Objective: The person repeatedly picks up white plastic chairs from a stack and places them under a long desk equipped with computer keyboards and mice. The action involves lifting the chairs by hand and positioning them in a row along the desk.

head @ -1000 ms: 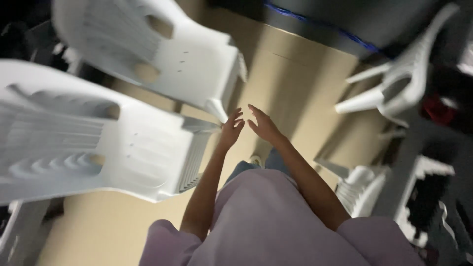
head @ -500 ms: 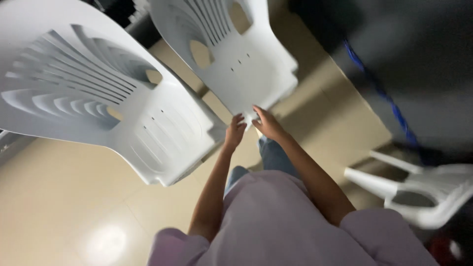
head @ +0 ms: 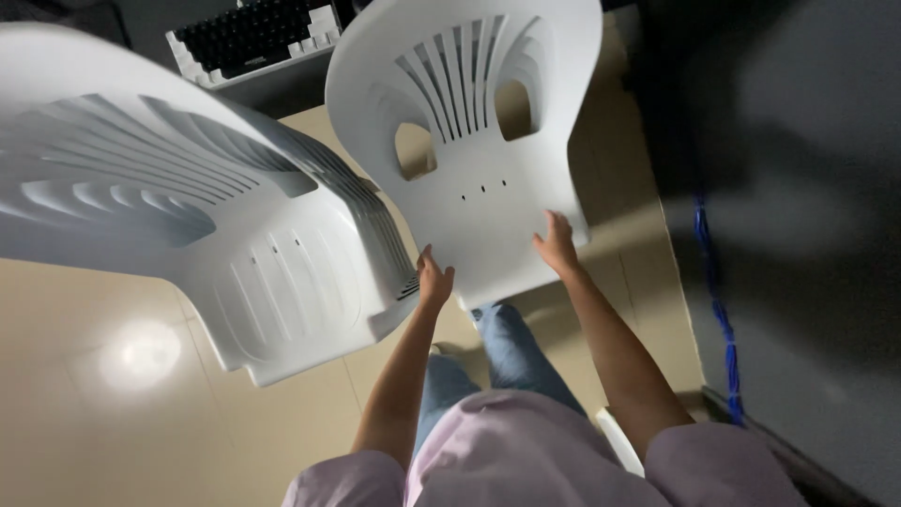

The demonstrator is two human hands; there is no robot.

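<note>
Gripping white chair (head: 474, 160) by seat front edge: left hand (head: 434, 280) and right hand (head: 557, 246) fingers curl over rim, chair above fingertips. Keep grip even w/ both hands; clear stacked chairs (head: 197, 225) left of fingers.

top: pale pink, soft, with short sleeves
arms: bare below the sleeves
left hand (head: 434, 280): no glove, no ring
right hand (head: 557, 248): no glove
legs: blue jeans
</note>
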